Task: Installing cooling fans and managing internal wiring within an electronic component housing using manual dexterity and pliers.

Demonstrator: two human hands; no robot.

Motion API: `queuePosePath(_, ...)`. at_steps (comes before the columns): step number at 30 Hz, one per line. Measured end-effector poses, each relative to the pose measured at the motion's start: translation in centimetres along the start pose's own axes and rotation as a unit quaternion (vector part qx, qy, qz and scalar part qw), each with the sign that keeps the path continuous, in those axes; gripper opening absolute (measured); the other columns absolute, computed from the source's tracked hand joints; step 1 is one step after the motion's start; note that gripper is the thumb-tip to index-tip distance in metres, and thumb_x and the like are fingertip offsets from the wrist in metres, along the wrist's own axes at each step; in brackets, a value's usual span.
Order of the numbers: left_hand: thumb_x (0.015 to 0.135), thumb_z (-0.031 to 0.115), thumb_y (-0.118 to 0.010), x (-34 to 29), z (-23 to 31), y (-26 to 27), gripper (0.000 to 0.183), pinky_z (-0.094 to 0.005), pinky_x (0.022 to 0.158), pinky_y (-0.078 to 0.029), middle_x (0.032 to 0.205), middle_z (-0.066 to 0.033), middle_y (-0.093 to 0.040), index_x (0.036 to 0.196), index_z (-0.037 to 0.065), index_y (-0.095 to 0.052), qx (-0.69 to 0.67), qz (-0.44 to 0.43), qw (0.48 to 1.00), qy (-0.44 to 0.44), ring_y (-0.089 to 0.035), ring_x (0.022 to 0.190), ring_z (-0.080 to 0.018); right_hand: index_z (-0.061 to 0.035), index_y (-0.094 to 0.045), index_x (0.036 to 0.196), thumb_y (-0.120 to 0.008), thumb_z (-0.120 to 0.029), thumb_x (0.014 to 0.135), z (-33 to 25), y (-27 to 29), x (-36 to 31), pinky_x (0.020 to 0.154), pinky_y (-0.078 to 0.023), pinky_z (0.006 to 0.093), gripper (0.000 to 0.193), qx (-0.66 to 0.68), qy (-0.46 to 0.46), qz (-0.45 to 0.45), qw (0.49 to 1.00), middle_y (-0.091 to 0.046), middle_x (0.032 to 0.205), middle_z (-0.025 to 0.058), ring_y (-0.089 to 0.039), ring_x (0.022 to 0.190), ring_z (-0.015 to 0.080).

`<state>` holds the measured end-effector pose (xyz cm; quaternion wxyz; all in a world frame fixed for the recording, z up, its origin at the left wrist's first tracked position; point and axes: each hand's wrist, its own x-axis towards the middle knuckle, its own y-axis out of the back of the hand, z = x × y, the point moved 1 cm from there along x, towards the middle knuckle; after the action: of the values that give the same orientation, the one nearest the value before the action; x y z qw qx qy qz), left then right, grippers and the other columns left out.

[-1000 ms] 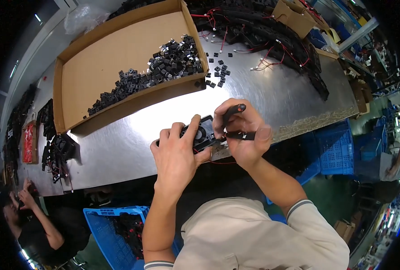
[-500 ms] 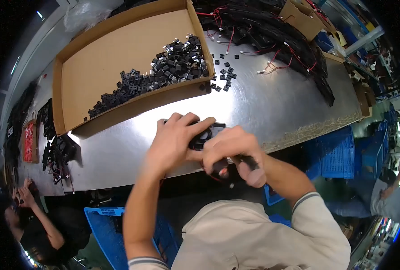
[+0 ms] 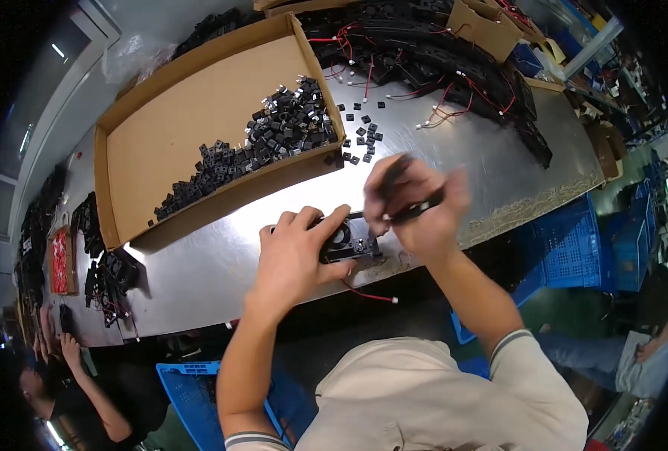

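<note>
The right hand (image 3: pixel 417 214) sits higher and farther from the left fingers than in the earlier frame, blurred, its own fingers wrapped around a black-handled tool (image 3: pixel 395 173). The black fan housing (image 3: pixel 341 240) lies beneath the left hand (image 3: pixel 293 252), whose fingers grasp it, thumb along its near edge. A red wire (image 3: pixel 371 295) trails below that thumb; beyond the fingertips stands a cardboard tray (image 3: pixel 161 105).

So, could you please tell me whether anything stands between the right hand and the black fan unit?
Only the dark-handled tool in the right hand itself, blurred here; nothing else visible stands before the right end of the black fan unit. The left hand lies over its left part.
</note>
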<state>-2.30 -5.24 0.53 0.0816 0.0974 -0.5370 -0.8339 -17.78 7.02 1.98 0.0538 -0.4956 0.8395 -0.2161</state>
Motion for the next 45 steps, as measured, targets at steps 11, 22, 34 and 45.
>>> queuePosePath(11,0.072,0.035,-0.083,-2.7,3.7,-1.0,0.073,-0.0539,0.086,-0.044,0.115,-0.0082,-0.060,0.139,0.023,-0.056,-0.030,0.082,0.977,0.196,-0.057,0.107,-0.0313,0.0043,-0.060,0.100,-0.026,-0.094,0.080,1.4,-2.6,-2.0,0.054,-0.041,0.0287,0.106,-0.068,0.059,0.046,0.995,-0.058,0.079,0.0113,-0.055,0.065,0.0184)
queuePosePath(22,0.071,0.034,-0.083,-2.8,4.1,-1.3,0.075,-0.0545,0.087,-0.044,0.116,-0.0080,-0.060,0.140,0.024,-0.055,-0.026,0.082,0.974,0.208,-0.058,0.108,-0.0309,0.0049,-0.059,0.104,-0.030,-0.092,0.081,2.0,-2.8,-2.1,0.058,-0.046,0.0285,0.104,-0.103,0.079,0.025,0.991,-0.058,0.083,0.0110,-0.056,0.070,0.0174)
queuePosePath(34,0.071,0.033,-0.084,-3.1,4.3,-2.1,0.075,-0.0522,0.087,-0.043,0.117,-0.0073,-0.060,0.140,0.025,-0.055,-0.032,0.119,0.968,0.219,-0.057,0.108,-0.0301,0.0037,-0.057,0.111,-0.038,-0.090,0.082,1.8,-3.7,-2.6,0.065,-0.048,0.0257,0.100,-0.170,0.076,0.008,0.983,-0.059,0.088,0.0092,-0.057,0.073,0.0139)
queuePosePath(45,0.071,0.034,-0.084,-3.3,4.2,-2.3,0.076,-0.0518,0.088,-0.041,0.117,-0.0071,-0.059,0.141,0.025,-0.054,-0.031,0.131,0.969,0.206,-0.056,0.108,-0.0302,0.0033,-0.056,0.110,-0.031,-0.093,0.081,1.7,-3.4,-2.6,0.066,-0.048,0.0282,0.103,-0.136,0.078,0.054,0.986,-0.058,0.087,0.0108,-0.056,0.070,0.0166)
